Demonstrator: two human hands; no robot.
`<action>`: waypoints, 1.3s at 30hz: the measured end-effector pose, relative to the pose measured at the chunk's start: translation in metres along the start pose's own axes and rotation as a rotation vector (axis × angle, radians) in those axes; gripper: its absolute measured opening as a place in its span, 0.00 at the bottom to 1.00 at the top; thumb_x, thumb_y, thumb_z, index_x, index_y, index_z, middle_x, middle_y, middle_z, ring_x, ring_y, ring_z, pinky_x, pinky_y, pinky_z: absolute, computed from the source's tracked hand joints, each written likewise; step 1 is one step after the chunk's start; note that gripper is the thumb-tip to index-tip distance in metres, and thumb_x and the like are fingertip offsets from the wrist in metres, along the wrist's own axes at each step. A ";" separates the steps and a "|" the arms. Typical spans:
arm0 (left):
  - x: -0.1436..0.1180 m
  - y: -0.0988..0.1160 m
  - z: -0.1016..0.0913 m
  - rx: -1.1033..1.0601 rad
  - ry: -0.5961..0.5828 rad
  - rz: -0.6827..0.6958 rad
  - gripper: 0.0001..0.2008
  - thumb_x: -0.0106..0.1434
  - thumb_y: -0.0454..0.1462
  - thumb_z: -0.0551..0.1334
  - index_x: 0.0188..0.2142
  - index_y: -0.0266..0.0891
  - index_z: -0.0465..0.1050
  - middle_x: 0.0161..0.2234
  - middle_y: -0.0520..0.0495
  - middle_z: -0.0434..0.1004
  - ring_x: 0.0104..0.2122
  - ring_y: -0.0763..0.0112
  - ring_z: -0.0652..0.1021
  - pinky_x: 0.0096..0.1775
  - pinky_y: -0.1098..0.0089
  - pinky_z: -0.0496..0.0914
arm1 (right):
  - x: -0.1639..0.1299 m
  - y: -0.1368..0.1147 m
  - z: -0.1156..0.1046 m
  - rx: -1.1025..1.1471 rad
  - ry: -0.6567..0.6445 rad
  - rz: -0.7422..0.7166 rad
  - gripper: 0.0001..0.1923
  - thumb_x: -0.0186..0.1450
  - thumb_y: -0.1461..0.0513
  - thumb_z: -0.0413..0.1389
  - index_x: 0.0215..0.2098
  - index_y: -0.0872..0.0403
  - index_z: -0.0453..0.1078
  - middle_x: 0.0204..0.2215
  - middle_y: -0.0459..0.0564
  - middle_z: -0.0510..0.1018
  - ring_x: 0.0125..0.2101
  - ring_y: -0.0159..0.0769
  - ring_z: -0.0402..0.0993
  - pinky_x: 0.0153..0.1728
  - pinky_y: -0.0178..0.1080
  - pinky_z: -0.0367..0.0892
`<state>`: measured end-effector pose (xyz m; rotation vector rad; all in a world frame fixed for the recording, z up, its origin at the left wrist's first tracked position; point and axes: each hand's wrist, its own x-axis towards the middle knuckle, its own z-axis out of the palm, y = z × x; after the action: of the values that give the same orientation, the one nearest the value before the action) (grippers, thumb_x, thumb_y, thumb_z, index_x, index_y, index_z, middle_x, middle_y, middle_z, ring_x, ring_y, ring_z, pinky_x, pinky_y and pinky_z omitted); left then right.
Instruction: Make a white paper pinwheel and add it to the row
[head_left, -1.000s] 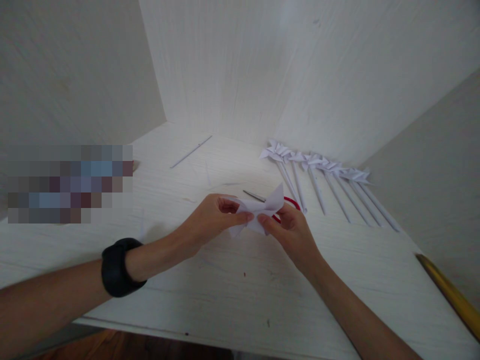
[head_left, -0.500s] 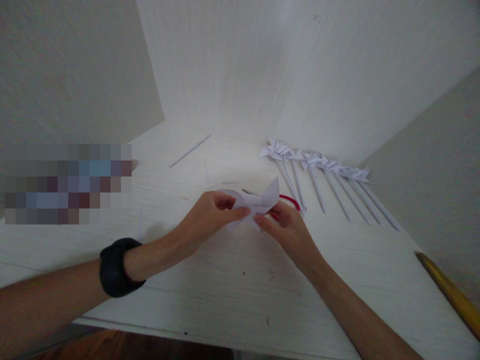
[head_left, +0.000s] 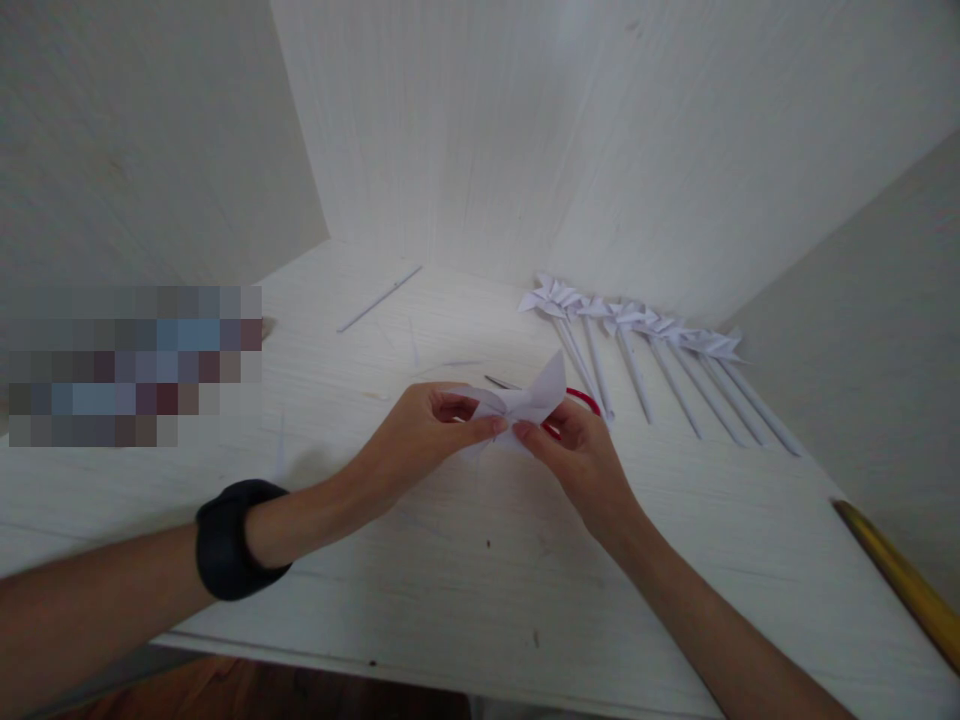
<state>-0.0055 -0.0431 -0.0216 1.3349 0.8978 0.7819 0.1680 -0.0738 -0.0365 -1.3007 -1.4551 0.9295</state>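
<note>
Both hands met above the middle of the counter (head_left: 450, 560). The left hand (head_left: 420, 435) and the right hand (head_left: 581, 465) each pinched the folded paper (head_left: 525, 405) between thumb and forefinger — the grip of each was pressed together on the sheet, the fingertips almost touching one another. The paper was held just above the counter surface, with its long axis running roughly left to right; one pointed flap rose up and to the right. A black wristband (head_left: 232, 540) sat on the left wrist.

Behind the paper lay scissors (head_left: 577, 400) with red handles, mostly hidden. Further back and to the right, a row of pinwheels (head_left: 637, 330) lay flat — heads toward the wall, sticks slanting toward the near right. A single stick (head_left: 379, 299) lay apart at the back left.
</note>
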 end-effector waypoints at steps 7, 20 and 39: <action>-0.002 0.007 0.001 -0.002 0.003 0.013 0.10 0.54 0.42 0.66 0.35 0.43 0.79 0.35 0.52 0.81 0.35 0.70 0.77 0.40 0.72 0.68 | 0.001 -0.002 -0.003 -0.005 0.051 0.014 0.09 0.57 0.61 0.57 0.36 0.55 0.72 0.32 0.50 0.77 0.36 0.39 0.73 0.40 0.43 0.67; 0.000 0.004 -0.002 -0.004 -0.041 0.006 0.10 0.51 0.39 0.67 0.36 0.43 0.79 0.36 0.50 0.81 0.39 0.66 0.78 0.44 0.69 0.68 | 0.000 -0.002 -0.003 -0.028 0.026 -0.017 0.07 0.57 0.62 0.57 0.34 0.56 0.71 0.29 0.48 0.74 0.35 0.39 0.72 0.40 0.43 0.66; 0.001 0.000 -0.001 0.041 -0.023 0.032 0.12 0.50 0.40 0.69 0.35 0.41 0.78 0.37 0.49 0.81 0.38 0.65 0.78 0.43 0.68 0.69 | -0.005 -0.007 0.004 -0.136 0.034 -0.067 0.08 0.57 0.63 0.56 0.36 0.55 0.72 0.28 0.47 0.74 0.35 0.39 0.72 0.41 0.44 0.66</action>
<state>-0.0056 -0.0416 -0.0215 1.3944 0.8803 0.7755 0.1621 -0.0797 -0.0322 -1.3509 -1.5485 0.7723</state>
